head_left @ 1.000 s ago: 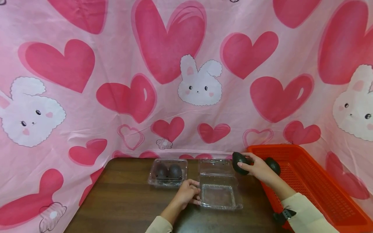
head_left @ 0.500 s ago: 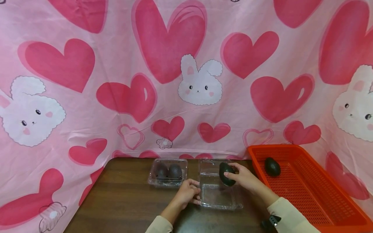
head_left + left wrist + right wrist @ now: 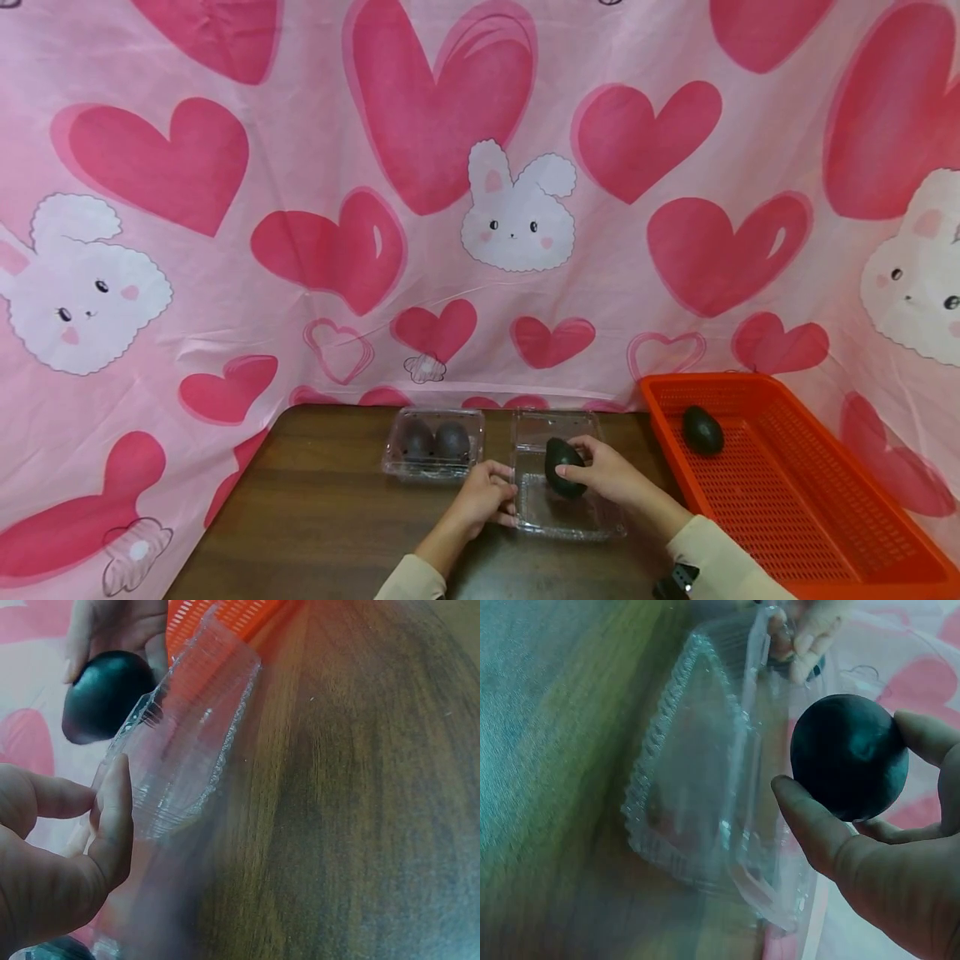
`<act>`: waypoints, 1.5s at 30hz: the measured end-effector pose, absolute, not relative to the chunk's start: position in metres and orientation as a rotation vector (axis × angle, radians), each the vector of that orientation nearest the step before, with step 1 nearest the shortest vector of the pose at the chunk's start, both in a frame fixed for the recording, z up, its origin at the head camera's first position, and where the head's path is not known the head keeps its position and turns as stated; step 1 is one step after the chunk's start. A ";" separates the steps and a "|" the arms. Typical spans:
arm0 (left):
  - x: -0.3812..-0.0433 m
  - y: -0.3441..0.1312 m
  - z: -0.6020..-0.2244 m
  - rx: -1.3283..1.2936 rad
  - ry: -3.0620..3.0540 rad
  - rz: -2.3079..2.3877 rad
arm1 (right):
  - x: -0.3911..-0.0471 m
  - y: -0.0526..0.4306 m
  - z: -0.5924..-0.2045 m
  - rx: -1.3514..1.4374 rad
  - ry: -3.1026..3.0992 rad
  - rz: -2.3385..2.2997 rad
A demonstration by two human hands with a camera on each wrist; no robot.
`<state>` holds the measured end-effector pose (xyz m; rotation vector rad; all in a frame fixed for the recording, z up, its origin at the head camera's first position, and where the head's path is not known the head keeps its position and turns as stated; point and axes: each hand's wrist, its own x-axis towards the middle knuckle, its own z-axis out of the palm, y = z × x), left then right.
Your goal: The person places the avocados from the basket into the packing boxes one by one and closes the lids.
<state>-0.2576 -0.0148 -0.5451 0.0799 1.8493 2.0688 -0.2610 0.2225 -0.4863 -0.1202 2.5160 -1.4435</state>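
While the left hand [image 3: 483, 496] pinches the left wall of an open, clear plastic clamshell box [image 3: 540, 507], probably to steady something so light, the right hand [image 3: 606, 477] grips a dark green, egg-shaped avocado [image 3: 560, 469] between thumb and fingers, above the box's base and apart from its floor. Fruit held from its right side; likely this leaves the underside free. Hinged lid [image 3: 536, 429] lies back toward the back edge of the brown wood-grain table [image 3: 337, 492], so the base faces up uncovered. Near that same edge, to the left, a closed clear plastic clamshell [image 3: 435, 471] with two dark, rounded fruits [image 3: 452, 438] side by side, seemingly set out of both arms' way. Along the table's right side, handy for the right arm, an orange-red slotted plastic basket [image 3: 795, 508]; another dark green avocado [image 3: 702, 431] lies inside, near its back-left corner.
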 end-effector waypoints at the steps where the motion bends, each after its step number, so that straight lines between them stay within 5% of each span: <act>1: -0.257 -0.015 -0.545 0.078 1.849 2.066 | -0.260 0.221 -0.487 -0.102 2.517 -1.436; 45: -0.258 -0.015 -0.544 0.067 1.856 2.052 | -0.258 0.182 -0.518 0.019 2.615 -1.247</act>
